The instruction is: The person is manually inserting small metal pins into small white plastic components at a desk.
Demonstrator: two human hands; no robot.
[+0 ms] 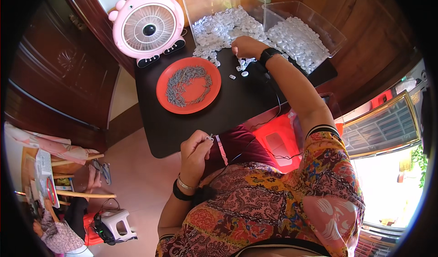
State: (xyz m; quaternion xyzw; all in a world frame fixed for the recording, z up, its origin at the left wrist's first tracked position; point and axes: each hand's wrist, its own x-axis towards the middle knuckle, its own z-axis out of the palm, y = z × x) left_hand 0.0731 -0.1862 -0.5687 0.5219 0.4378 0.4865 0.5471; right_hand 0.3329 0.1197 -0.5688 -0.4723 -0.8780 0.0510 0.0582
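Note:
My left hand (195,151) is closed near the front edge of the black table, its thumb and fingers pinching a small white plastic piece (209,138) with a thin grey bit at its top. At the far side my right hand (248,47) reaches into the edge of a heap of small white plastic pieces (232,24). Its fingers are curled, and whatever they may hold is hidden. Between the hands, to the left, an orange-red plate (194,88) holds many small grey screw-like pieces (175,86). A few loose white pieces (245,74) lie just below my right hand.
A pink animal-shaped fan (148,28) stands at the table's (159,138) far left. Behind the heap is a clear plastic box (337,42) full of white pieces. A red stool (276,143) and a dark cable (278,104) are at the right. Another person (64,232) sits lower left.

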